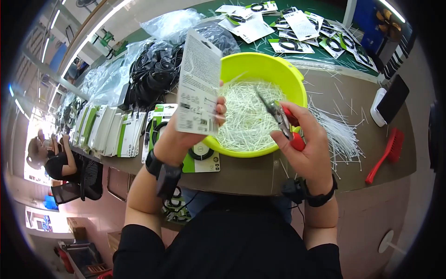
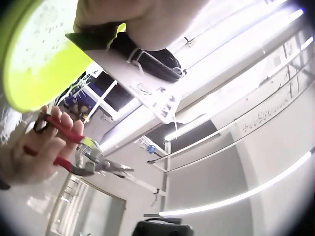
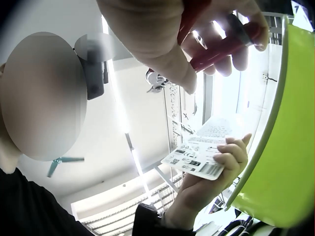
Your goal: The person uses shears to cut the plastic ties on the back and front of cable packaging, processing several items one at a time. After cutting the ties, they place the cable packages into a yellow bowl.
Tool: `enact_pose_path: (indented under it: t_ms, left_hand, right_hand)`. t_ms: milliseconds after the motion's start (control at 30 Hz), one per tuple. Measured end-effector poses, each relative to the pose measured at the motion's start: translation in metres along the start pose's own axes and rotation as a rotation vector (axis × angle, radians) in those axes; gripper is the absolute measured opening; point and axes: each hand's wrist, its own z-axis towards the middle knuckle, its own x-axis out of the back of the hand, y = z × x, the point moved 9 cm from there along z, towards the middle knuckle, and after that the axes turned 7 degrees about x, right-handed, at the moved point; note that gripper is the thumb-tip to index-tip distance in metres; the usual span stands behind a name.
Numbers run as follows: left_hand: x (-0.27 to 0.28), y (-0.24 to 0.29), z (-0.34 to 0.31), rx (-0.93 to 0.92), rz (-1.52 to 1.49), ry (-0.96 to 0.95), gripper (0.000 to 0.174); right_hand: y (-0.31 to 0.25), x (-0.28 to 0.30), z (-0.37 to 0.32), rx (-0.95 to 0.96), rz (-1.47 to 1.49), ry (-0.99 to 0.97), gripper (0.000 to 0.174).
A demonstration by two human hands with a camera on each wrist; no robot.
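Observation:
My left hand (image 1: 174,139) holds up a printed packaging card (image 1: 200,83), its text and barcode side towards the head camera. In the left wrist view a coiled black cable (image 2: 160,66) lies on the card's other face, with thin white tie ends sticking out. My right hand (image 1: 309,142) grips red-handled snips (image 1: 280,118), blades pointing up and left, apart from the card. Below both hands stands a lime-green basin (image 1: 260,58) filled with white plastic tie strips (image 1: 246,116).
White cable ties (image 1: 334,139) lie right of the basin, near a red brush (image 1: 388,153) and a black-and-white device (image 1: 390,100). Packed cards (image 1: 302,25) lie behind. Left are standing cards (image 1: 104,132) and black cables (image 1: 155,69). Another person (image 1: 51,156) sits far left.

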Motion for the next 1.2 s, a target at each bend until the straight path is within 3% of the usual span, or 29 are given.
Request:
enact_pose_path:
  t_ms: [33, 133, 167, 267, 433, 700, 833, 900, 1033, 1100, 1167, 1200]
  left_hand:
    - [-0.009, -0.014, -0.009, 0.14, -0.241, -0.135, 0.062]
    - [-0.017, -0.031, -0.031, 0.153, -0.36, -0.191, 0.069]
    - [-0.019, -0.034, -0.035, 0.158, -0.416, -0.224, 0.073]
    - [-0.014, -0.035, -0.043, 0.137, -0.388, -0.278, 0.08]
    - [-0.011, -0.035, -0.047, 0.091, -0.321, -0.339, 0.09]
    - [-0.003, -0.036, -0.053, 0.036, -0.204, -0.3, 0.094]
    - [-0.019, -0.043, -0.049, 0.03, -0.272, -0.383, 0.079]
    - [-0.028, -0.053, -0.05, 0.038, -0.195, -0.363, 0.073]
    - [-0.035, -0.062, -0.048, -0.004, -0.037, -0.276, 0.057]
    - [-0.03, -0.058, -0.047, -0.076, -0.032, -0.193, 0.051]
    - [-0.028, -0.057, -0.044, -0.102, -0.054, -0.209, 0.052]
    - [-0.028, -0.056, -0.042, -0.121, -0.074, -0.23, 0.054]
  right_hand:
    - [-0.003, 0.0, 0.001, -0.004, 0.005, -0.01, 0.039]
    - [-0.025, -0.002, 0.002, 0.168, -0.471, -0.07, 0.043]
    - [-0.025, -0.004, 0.0, 0.163, -0.47, -0.082, 0.043]
    - [-0.025, -0.008, 0.0, 0.169, -0.651, -0.125, 0.047]
    - [-0.021, -0.016, 0.0, 0.158, -0.677, -0.154, 0.048]
    - [-0.026, -0.021, 0.002, 0.164, -0.647, -0.16, 0.049]
    - [-0.016, -0.02, 0.006, 0.076, -0.327, -0.066, 0.044]
    - [-0.014, -0.031, 0.008, 0.004, 0.08, 0.098, 0.036]
    - [0.002, -0.045, 0.006, -0.165, 0.26, 0.145, 0.029]
    - [-0.003, -0.051, 0.005, -0.078, 0.193, 0.137, 0.027]
    - [-0.018, -0.054, 0.005, 0.094, 0.054, 0.123, 0.024]
    - [-0.017, -0.054, 0.007, 0.094, 0.055, 0.124, 0.024]
